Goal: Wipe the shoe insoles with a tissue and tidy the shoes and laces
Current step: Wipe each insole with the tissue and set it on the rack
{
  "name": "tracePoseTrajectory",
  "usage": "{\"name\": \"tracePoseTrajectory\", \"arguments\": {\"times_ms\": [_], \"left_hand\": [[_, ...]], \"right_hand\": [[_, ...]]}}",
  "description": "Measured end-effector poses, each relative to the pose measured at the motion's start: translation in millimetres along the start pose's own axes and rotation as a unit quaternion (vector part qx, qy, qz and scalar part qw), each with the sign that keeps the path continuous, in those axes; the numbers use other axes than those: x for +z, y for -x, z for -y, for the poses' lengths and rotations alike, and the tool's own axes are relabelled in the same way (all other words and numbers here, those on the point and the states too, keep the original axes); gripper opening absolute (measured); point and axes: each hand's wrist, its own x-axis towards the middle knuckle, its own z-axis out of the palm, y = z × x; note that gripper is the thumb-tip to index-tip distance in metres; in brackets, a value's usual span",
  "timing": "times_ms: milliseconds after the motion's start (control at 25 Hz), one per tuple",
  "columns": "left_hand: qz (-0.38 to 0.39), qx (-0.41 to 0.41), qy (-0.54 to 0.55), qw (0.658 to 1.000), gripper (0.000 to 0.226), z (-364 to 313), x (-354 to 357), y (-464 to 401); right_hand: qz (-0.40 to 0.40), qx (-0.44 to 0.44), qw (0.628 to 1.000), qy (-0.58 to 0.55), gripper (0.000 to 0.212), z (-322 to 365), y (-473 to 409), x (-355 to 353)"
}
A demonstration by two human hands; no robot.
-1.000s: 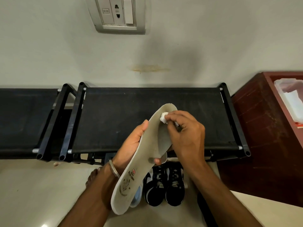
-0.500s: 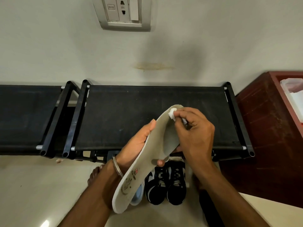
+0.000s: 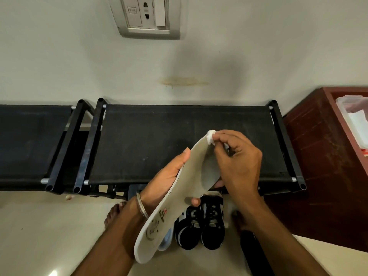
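Now our left hand (image 3: 169,180) grips the insole (image 3: 179,196) while our right hand (image 3: 239,162) pinches the tissue (image 3: 211,137) against its tip.

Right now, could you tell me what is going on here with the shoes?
A person is cleaning a shoe insole. The left hand holds the insole tilted up, while the right hand pinches a small wad of tissue against its toe end. A pair of dark sneakers sits on the floor below, in front of a black fabric shoe rack.
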Motion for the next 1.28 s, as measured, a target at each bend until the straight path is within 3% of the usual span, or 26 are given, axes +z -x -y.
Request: {"name": "tracePoseTrajectory", "arguments": {"times_ms": [200, 320, 520, 680, 840, 920, 1120, 1200, 1280], "left_hand": [[-0.08, 0.049, 0.101, 0.99, 0.06, -8, -7, -5], [-0.123, 0.081, 0.11, 0.983, 0.06, -13, -12, -3], [-0.088, 0.074, 0.12, 0.986, 0.048, -13, 5, 0], [-0.085, 0.038, 0.046, 0.995, 0.048, -5, 11, -2], [-0.04, 0.012, 0.018, 0.999, 0.055, -1, 7, -1], [-0.058, 0.012, 0.014, 0.998, 0.055, 0, 9, -3], [-0.099, 0.042, 0.118, 0.987, 0.055, -9, 4, -4], [-0.105, 0.038, 0.089, 0.99, 0.053, -10, 4, -1], [-0.102, 0.039, 0.053, 0.993, 0.052, -9, 7, 0]], "right_hand": [[0.186, -0.033, 0.978, -0.094, 0.023, 26, 30, 18], [0.238, -0.049, 0.965, -0.1, 0.023, 29, 36, 20], [0.176, -0.069, 0.981, -0.034, 0.02, 18, 32, 15], [0.114, -0.064, 0.991, 0.017, 0.02, 5, 17, 6], [0.036, 0.007, 0.999, 0.03, 0.016, -10, 1, -8], [0.048, 0.003, 0.999, 0.016, 0.017, -3, 6, -6], [0.227, -0.038, 0.97, -0.081, 0.021, 23, 33, 13], [0.202, -0.041, 0.977, -0.054, 0.021, 18, 27, 11], [0.112, -0.036, 0.993, 0.018, 0.019, 6, 14, 4]]}}
